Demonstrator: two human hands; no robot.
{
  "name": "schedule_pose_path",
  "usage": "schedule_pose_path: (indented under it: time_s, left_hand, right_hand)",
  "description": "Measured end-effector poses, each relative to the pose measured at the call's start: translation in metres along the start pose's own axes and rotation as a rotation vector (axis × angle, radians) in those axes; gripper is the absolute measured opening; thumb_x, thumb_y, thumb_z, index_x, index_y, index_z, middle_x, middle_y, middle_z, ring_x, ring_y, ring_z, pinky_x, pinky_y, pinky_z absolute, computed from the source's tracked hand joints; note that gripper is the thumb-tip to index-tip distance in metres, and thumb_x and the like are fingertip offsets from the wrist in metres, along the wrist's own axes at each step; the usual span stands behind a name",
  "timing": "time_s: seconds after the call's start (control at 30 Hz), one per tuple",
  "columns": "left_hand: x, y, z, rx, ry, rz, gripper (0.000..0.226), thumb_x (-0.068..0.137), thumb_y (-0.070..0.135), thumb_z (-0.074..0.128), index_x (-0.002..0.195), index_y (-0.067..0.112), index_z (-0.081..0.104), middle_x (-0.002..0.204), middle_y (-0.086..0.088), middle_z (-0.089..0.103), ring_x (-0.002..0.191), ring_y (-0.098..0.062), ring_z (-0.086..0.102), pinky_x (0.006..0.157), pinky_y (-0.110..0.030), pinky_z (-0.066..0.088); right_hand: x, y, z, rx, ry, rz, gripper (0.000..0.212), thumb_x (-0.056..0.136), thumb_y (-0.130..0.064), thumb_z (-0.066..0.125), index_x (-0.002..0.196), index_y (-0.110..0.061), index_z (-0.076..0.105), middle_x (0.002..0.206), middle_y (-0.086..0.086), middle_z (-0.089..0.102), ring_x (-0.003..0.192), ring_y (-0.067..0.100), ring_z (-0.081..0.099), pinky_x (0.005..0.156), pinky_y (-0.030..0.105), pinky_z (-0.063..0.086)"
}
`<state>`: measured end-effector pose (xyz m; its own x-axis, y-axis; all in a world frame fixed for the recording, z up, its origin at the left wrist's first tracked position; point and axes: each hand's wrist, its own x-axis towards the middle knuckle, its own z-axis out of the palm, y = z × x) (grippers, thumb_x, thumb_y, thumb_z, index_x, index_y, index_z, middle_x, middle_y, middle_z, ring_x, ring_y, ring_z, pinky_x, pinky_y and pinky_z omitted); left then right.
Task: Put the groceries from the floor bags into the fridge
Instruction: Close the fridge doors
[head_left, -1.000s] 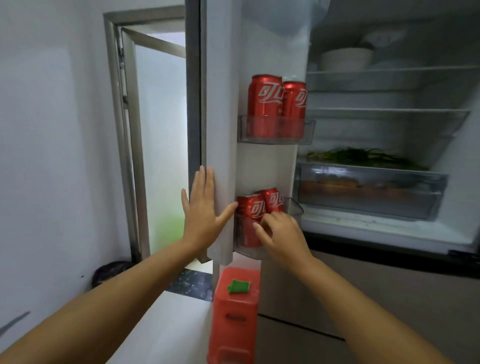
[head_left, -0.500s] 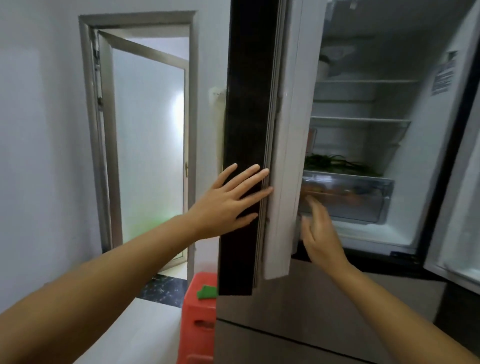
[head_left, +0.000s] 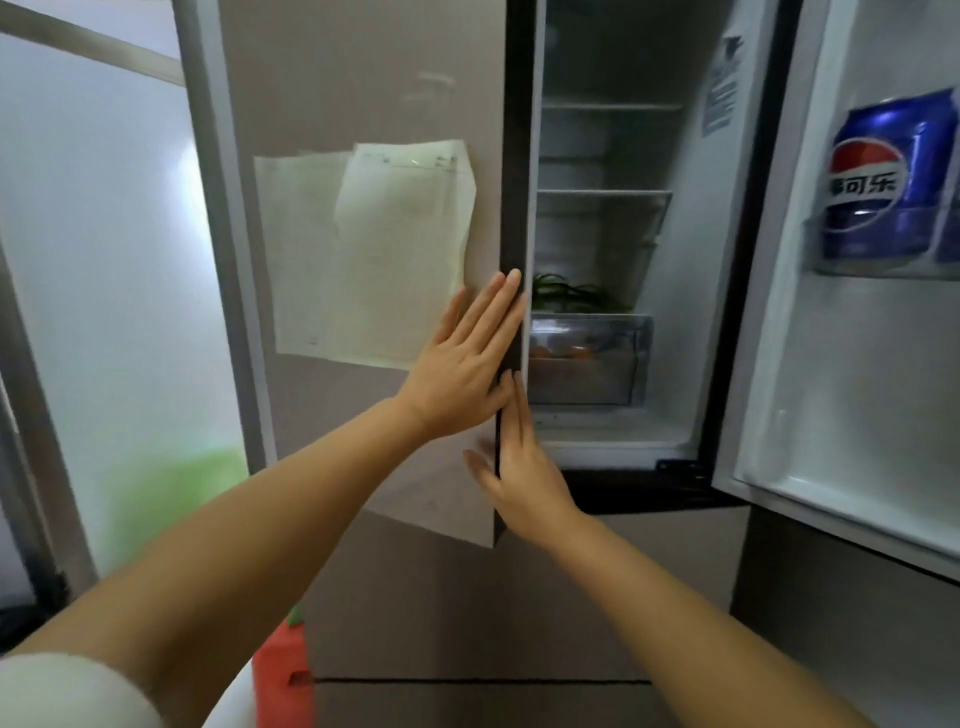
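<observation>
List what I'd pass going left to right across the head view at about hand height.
Frosted glass door → paper sheets on the left fridge door → left hand flat on that door's edge → vegetable drawer inside the fridge → blue cola can in the right door's rack.

Paper sheets (head_left: 374, 249) on beige left fridge door (head_left: 363, 104); blue cola can (head_left: 878, 176) in right door's clear plastic shelf (head_left: 883, 265); clear crisper drawer (head_left: 587, 358) inside between them.

Single head-worn view, close before the fridge (head_left: 597, 234), facing forward, perhaps slightly upward.
</observation>
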<state>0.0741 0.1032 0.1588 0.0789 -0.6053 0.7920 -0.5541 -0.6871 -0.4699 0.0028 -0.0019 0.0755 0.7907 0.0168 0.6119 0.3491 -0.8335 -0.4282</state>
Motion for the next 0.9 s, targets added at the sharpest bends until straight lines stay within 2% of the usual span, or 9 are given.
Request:
schedule_pose_path:
  time_s: [0.13, 0.3, 0.4, 0.57, 0.63, 0.7, 0.77, 0.83, 0.9]
  left_hand:
    - [0.020, 0.002, 0.043, 0.007, 0.014, 0.042, 0.072, 0.090, 0.035, 0.033, 0.147, 0.009, -0.002, 0.156, -0.009, 0.000, 0.145, -0.018, -0.019, 0.119, -0.042, -0.003]
    - [0.032, 0.000, 0.077, 0.061, 0.037, 0.056, 0.067, 0.092, 0.036, 0.028, 0.147, 0.004, 0.006, 0.156, -0.014, 0.006, 0.146, -0.027, 0.004, 0.118, -0.046, 0.007]
    - [0.038, -0.001, 0.088, 0.095, 0.024, 0.058, 0.066, 0.092, 0.034, 0.024, 0.147, 0.002, 0.007, 0.158, -0.016, 0.012, 0.146, -0.027, 0.003, 0.119, -0.045, 0.004]
    - [0.045, 0.000, 0.102, 0.200, -0.018, 0.008, 0.067, 0.091, 0.032, 0.024, 0.147, 0.001, 0.007, 0.158, -0.015, 0.011, 0.146, -0.026, 0.003, 0.118, -0.043, -0.006]
    - [0.047, 0.001, 0.100, 0.217, -0.029, 0.013, 0.066, 0.090, 0.031, 0.024, 0.147, 0.000, 0.009, 0.157, -0.015, 0.015, 0.146, -0.027, 0.009, 0.117, -0.043, -0.006]
    - [0.046, 0.002, 0.095, 0.226, -0.050, -0.005, 0.067, 0.089, 0.029, 0.028, 0.146, -0.001, 0.013, 0.156, -0.016, 0.017, 0.146, -0.028, 0.012, 0.117, -0.042, -0.006]
    - [0.047, 0.008, 0.091, 0.190, -0.099, -0.059, 0.068, 0.091, 0.031, 0.032, 0.147, 0.000, 0.007, 0.157, -0.016, 0.004, 0.146, -0.027, -0.001, 0.116, -0.043, -0.013]
    - [0.047, 0.025, 0.086, 0.055, -0.164, -0.164, 0.073, 0.091, 0.032, 0.040, 0.148, 0.003, 0.003, 0.158, -0.016, -0.002, 0.146, -0.027, -0.008, 0.116, -0.045, -0.015]
    - [0.048, 0.057, 0.079, -0.056, -0.110, -0.136, 0.075, 0.082, 0.027, 0.049, 0.147, 0.002, 0.019, 0.156, -0.018, 0.017, 0.146, -0.028, 0.010, 0.116, -0.050, -0.006]
  right_hand:
    - [0.027, 0.033, 0.002, 0.053, -0.004, 0.018, 0.083, 0.098, -0.033, 0.045, 0.141, -0.032, -0.026, 0.159, -0.006, -0.012, 0.141, 0.023, 0.027, 0.109, 0.040, 0.038]
    - [0.051, 0.063, 0.007, 0.063, -0.058, 0.053, 0.081, 0.097, -0.035, 0.046, 0.149, -0.028, -0.015, 0.160, -0.007, -0.003, 0.138, 0.021, 0.031, 0.106, 0.034, 0.039]
    - [0.061, 0.072, 0.011, 0.092, -0.041, 0.063, 0.080, 0.096, -0.033, 0.048, 0.150, -0.027, -0.009, 0.160, -0.007, 0.007, 0.136, 0.018, 0.032, 0.102, 0.030, 0.039]
    - [0.074, 0.081, 0.019, 0.051, -0.052, 0.175, 0.068, 0.096, -0.033, 0.048, 0.149, -0.029, 0.005, 0.153, 0.001, 0.029, 0.132, 0.025, 0.041, 0.100, 0.046, 0.044]
    - [0.074, 0.080, 0.015, 0.045, -0.074, 0.176, 0.069, 0.095, -0.027, 0.050, 0.149, -0.027, 0.008, 0.155, 0.001, 0.025, 0.136, 0.026, 0.037, 0.104, 0.047, 0.041]
    - [0.063, 0.077, 0.003, -0.026, -0.133, 0.167, 0.072, 0.096, -0.025, 0.048, 0.151, -0.025, 0.001, 0.160, -0.002, 0.009, 0.144, 0.022, 0.021, 0.114, 0.045, 0.029]
    - [0.041, 0.077, -0.019, -0.101, -0.161, 0.161, 0.068, 0.099, -0.025, 0.042, 0.152, -0.022, -0.001, 0.161, -0.004, -0.002, 0.148, 0.016, 0.005, 0.120, 0.038, 0.017]
    - [0.013, 0.079, -0.052, -0.122, -0.084, 0.147, 0.057, 0.100, -0.022, 0.039, 0.151, -0.017, 0.015, 0.160, -0.003, 0.009, 0.147, 0.012, 0.008, 0.119, 0.029, 0.016]
    - [-0.018, 0.084, -0.091, -0.153, 0.056, 0.138, 0.043, 0.099, -0.015, 0.041, 0.141, -0.013, 0.041, 0.150, 0.002, 0.037, 0.138, 0.015, 0.032, 0.113, 0.027, 0.028]
